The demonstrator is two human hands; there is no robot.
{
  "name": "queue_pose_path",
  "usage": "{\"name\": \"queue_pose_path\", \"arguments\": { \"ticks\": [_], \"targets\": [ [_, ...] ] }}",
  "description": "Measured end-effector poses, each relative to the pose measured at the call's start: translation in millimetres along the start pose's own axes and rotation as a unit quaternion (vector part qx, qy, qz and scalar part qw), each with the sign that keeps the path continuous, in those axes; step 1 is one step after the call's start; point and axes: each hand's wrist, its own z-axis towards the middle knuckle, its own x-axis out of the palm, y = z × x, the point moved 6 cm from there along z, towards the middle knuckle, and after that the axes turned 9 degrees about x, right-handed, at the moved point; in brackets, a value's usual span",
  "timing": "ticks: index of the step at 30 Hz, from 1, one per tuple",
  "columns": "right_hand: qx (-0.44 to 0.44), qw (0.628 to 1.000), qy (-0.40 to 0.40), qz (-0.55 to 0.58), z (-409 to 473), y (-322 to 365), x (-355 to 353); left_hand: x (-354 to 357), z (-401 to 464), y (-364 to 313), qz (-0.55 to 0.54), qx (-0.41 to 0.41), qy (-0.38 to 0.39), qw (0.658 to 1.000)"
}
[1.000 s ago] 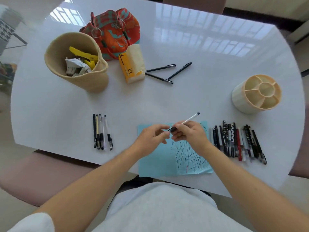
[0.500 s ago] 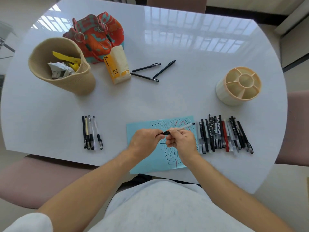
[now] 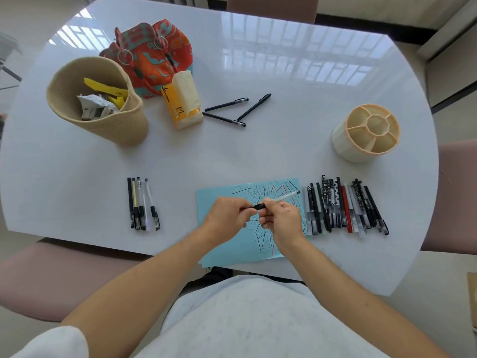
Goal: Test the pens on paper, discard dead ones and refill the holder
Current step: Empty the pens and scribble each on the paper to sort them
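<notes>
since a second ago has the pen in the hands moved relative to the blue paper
Yes. The pen has come down: its far tip stuck out past the blue paper's far edge, now it lies over the sheet.

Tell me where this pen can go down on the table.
Bare table lies between the tissue pack and the blue paper, and between the four pens and that paper. The far side is bare too. Right of the paper is crowded with the pen row.

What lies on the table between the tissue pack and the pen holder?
Head view: three black pens lie loose just right of the tissue pack; from them to the pen holder the table is bare.
</notes>
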Motion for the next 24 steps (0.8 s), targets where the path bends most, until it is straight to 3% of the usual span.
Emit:
{"name": "queue_pose_path", "arguments": {
  "ticks": [3, 11, 19, 21, 24],
  "targets": [
    [-0.015, 0.998, 0.062, 0.018, -3.8, 2.0, 0.7, 1.0, 2.1, 8.4, -0.179, -0.064, 0.037, 0.981],
    [-0.038, 0.994, 0.104, -0.018, -9.7, 6.7, 6.6, 1.8, -0.5, 19.1, -0.331, -0.127, 0.126, 0.926],
    [-0.032, 0.991, 0.126, -0.017, -10.7, 6.8, 4.9, -2.9, -2.6, 12.8, -0.364, -0.129, 0.195, 0.902],
    [-0.034, 0.994, 0.104, -0.023, -10.4, 7.1, 4.4, -4.6, 1.1, 12.2, -0.314, -0.123, 0.181, 0.924],
    [-0.033, 0.998, 0.035, -0.032, -7.6, 6.7, 2.0, -9.0, 8.3, 7.2, -0.127, -0.066, 0.114, 0.983]
  ]
}}
